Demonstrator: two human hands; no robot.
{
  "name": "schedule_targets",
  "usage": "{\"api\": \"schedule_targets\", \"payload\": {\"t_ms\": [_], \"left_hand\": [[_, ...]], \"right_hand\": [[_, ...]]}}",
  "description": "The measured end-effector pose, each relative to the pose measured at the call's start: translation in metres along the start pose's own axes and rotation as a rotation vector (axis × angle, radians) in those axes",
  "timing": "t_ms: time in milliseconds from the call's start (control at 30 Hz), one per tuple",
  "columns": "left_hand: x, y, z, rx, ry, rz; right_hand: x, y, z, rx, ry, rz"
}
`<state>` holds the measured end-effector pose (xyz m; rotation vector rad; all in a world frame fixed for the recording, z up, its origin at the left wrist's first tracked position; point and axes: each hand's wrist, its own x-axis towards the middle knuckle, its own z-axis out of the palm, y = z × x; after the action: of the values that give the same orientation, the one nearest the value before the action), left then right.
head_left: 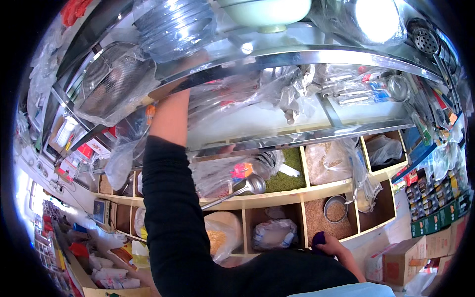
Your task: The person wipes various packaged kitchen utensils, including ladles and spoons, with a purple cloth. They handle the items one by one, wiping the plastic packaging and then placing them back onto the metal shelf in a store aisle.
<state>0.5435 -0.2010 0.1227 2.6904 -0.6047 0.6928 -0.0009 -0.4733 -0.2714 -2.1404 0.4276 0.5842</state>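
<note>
My left arm, in a black sleeve pushed up the forearm, stretches up to the metal shelf rack. My left hand [196, 60] passes behind the rail of the upper shelf, beside a stack of clear plastic-wrapped ware [173, 27]. Its fingers are hidden there. To its left lies a wire mesh basket [111, 74] in a plastic bag. Low at the right, my right hand [332, 245] is closed round a dark purple cloth [318, 239], in front of a wooden bin of brown grain [316, 218] that holds a round metal bowl [336, 209].
A pale green bowl [269, 12] stands on the top shelf. Bagged utensils [366, 84] lie on the shelf below. A metal ladle [253, 184] rests across the bins, near green beans [289, 171]. Cardboard boxes [403, 260] stand at the lower right. The shelf rail [297, 55] crosses above the bins.
</note>
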Motion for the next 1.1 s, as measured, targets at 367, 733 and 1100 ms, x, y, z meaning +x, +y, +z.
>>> {"api": "schedule_targets", "payload": {"t_ms": [367,733,1100], "left_hand": [[-0.028,0.091,0.052,-0.213,0.258,0.296],[-0.030,0.079,0.072,-0.096,0.131,0.262],[-0.180,0.261,0.046,-0.331,0.146,1.020]], "right_hand": [[0.027,0.017,0.006,-0.106,-0.091,-0.056],[0.010,0.023,-0.015,0.026,-0.015,0.037],[-0.072,0.036,-0.156,0.660,0.239,-0.284]]}}
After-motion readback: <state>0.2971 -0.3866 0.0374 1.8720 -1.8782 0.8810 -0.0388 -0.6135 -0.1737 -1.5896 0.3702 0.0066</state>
